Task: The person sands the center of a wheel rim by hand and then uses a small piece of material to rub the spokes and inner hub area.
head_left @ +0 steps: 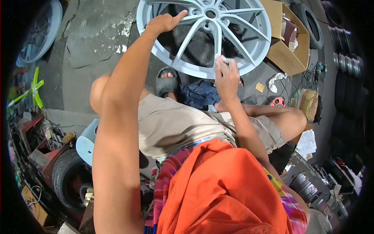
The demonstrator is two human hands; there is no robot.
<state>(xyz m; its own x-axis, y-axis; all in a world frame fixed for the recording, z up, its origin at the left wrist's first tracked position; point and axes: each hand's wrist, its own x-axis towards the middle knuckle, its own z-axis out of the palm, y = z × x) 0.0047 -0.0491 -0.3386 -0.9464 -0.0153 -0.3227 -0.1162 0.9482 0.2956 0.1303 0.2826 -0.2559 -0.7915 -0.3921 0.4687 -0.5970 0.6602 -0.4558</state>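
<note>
A wheel [235, 42] is lying top centre, meeting the half-open left hand [164, 23]. The right hand [228, 78] is curling by its lower edge, hold unclear.

on the wheel's [263, 29] right is a box [286, 62], with a tire [317, 29] just past it. another wheel [55, 31] lies well off to the left. on the wheel's near side, a sandal [163, 84] sits left of a cloth [198, 95]. a scrap [260, 87] lies near right on the floor [95, 85]; a stool [86, 144] stands farther back, near left.
</note>
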